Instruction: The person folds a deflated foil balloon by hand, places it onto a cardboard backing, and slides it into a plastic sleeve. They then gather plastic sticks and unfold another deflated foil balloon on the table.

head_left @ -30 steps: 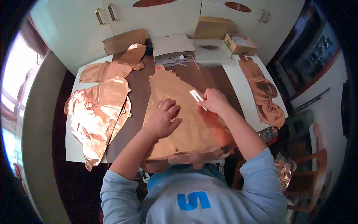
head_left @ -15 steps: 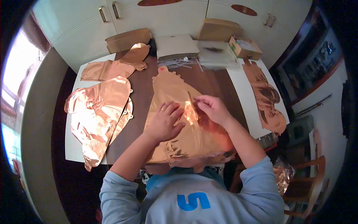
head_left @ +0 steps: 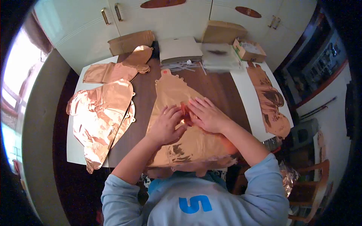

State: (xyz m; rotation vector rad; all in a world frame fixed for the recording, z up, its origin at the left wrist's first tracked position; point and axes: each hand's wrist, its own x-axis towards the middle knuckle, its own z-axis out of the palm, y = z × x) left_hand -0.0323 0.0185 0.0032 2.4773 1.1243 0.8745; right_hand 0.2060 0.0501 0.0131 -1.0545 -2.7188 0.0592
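A flat rose-gold foil balloon (head_left: 181,145) lies on the dark table in front of me, its narrow tab end pointing away and its wide end hanging over the near edge. My left hand (head_left: 166,124) rests on the foil, fingers spread and slightly bent. Close beside it, my right hand (head_left: 207,115) lies flat on the balloon with its fingers stretched out. The foil between the hands shows a reddish crease or reflection. Neither hand visibly grips anything, though the undersides of the fingers are hidden.
More flat foil balloons (head_left: 102,116) are piled at the left, with others (head_left: 117,69) behind them. Another foil piece (head_left: 269,101) lies on the right white panel. At the back stand a white box (head_left: 180,49), clear plastic sheets (head_left: 218,56), and a small carton (head_left: 249,51).
My right hand has moved left and flattened onto the foil, from a pinched pose to outstretched fingers. My left hand has stayed almost in place.
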